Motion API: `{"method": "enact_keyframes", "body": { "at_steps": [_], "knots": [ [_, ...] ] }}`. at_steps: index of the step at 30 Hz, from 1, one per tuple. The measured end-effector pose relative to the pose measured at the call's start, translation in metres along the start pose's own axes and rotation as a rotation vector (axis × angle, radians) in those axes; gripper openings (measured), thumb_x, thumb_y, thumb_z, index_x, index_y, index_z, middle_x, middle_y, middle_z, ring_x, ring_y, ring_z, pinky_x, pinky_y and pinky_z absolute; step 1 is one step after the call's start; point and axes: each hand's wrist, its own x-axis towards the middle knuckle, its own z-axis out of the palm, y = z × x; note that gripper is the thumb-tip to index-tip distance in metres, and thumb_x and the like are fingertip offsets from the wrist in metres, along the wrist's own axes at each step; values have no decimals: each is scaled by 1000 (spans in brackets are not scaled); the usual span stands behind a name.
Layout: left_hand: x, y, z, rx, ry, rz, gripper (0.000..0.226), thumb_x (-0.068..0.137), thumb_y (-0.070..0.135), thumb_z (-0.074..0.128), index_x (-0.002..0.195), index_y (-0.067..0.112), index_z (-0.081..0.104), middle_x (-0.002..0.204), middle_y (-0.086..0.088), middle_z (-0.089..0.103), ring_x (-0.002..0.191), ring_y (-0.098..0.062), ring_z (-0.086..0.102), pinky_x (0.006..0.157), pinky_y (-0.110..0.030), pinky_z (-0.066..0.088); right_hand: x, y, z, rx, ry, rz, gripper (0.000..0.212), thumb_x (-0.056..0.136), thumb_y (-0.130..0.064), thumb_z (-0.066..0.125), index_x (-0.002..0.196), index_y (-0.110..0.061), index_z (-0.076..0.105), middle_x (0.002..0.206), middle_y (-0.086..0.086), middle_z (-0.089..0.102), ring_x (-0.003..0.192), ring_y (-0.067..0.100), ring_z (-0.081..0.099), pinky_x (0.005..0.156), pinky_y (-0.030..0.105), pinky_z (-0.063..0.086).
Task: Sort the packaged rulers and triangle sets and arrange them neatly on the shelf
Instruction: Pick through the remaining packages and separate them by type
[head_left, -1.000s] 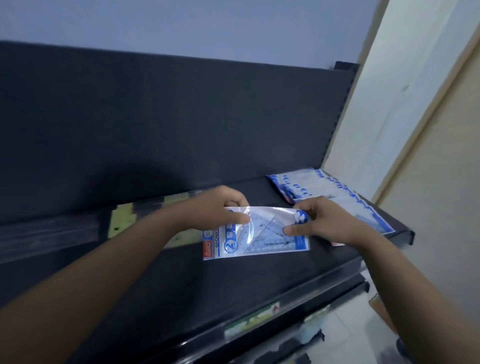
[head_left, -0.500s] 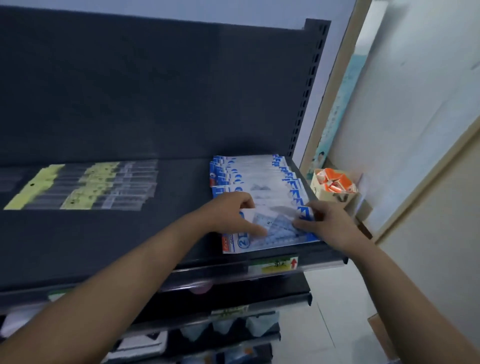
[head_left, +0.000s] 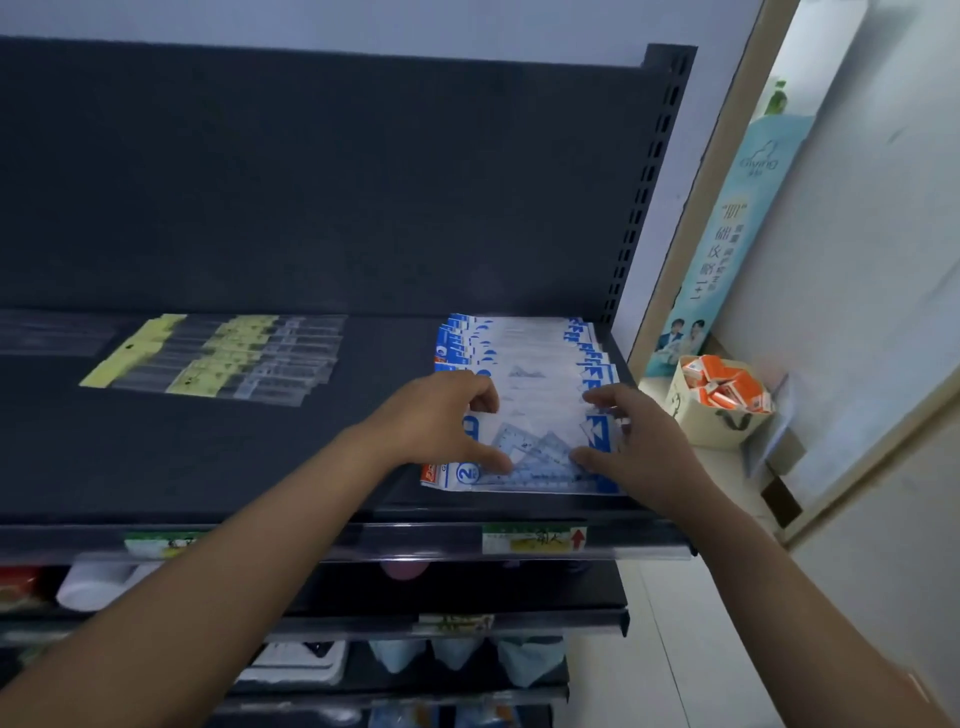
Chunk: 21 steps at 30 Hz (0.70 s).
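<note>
Both hands hold a triangle-set packet (head_left: 535, 460) at the right front corner of the shelf (head_left: 208, 467).

The left hand (head_left: 441, 421) grips the packet's left end, thumb laid on its face and fingers curled over its far edge. The right hand (head_left: 639, 441) grips the right end the same way. The packet lies flat, just short of the shelf's front edge and overlapping the nearest of the row of triangle sets (head_left: 524, 348), which runs in overlapping steps back to the right rear corner. The packaged rulers (head_left: 218, 358), with their yellow header cards, lie side by side toward the back edge, well apart on the left. A price label (head_left: 535, 538) sits on the front edge strip below the packet. Beyond the shelf's right side stand a box (head_left: 696, 431) of orange packs and a tall pale-blue banner (head_left: 727, 234).
</note>
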Motion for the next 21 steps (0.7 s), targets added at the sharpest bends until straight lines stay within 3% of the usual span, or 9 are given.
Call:
{"method": "enact_keyframes", "body": {
  "at_steps": [3, 5, 8, 13, 18, 21],
  "knots": [
    [-8, 1, -5, 186, 112, 50, 68, 65, 73, 67, 116, 30, 55, 113, 16, 55, 106, -8, 48, 93, -28, 33, -2, -19, 1, -131, 69, -129, 48, 81, -28, 72, 125, -24, 52, 132, -2, 51, 122, 19, 44, 101, 34, 35],
    [-19, -3, -14, 215, 166, 47, 70, 70, 74, 62, 121, 28, 54, 119, 14, 55, 110, -10, 46, 97, -30, 30, 0, -40, 6, -165, 74, -221, 42, 84, -27, 68, 123, -22, 54, 130, -2, 53, 122, 19, 45, 105, 35, 35],
    [-45, -19, -36, 258, 209, 27, 70, 75, 74, 57, 126, 27, 50, 122, 10, 55, 111, -12, 47, 96, -30, 32, 6, -79, 22, -175, 40, -323, 38, 88, -25, 64, 124, -20, 53, 127, -2, 53, 116, 16, 50, 95, 25, 36],
    [-115, -82, -94, 418, 332, -81, 68, 83, 73, 43, 131, 25, 45, 131, 5, 54, 121, -17, 47, 100, -33, 30, 13, -168, 78, -196, 2, -488, 38, 87, -23, 64, 123, -18, 54, 123, -1, 54, 112, 16, 51, 90, 19, 32],
    [-219, -178, -153, 571, 430, -278, 69, 86, 73, 34, 131, 23, 45, 128, 4, 55, 118, -20, 48, 97, -35, 33, 14, -282, 174, -102, -37, -642, 31, 88, -27, 62, 118, -22, 56, 121, -5, 56, 110, 15, 52, 87, 23, 38],
    [-287, -241, -183, 623, 434, -407, 68, 85, 74, 33, 127, 22, 47, 127, 3, 55, 117, -21, 48, 96, -36, 34, 9, -360, 241, -13, -3, -739, 23, 86, -21, 65, 108, -18, 62, 109, -3, 61, 101, 15, 56, 83, 24, 41]
  ]
}}
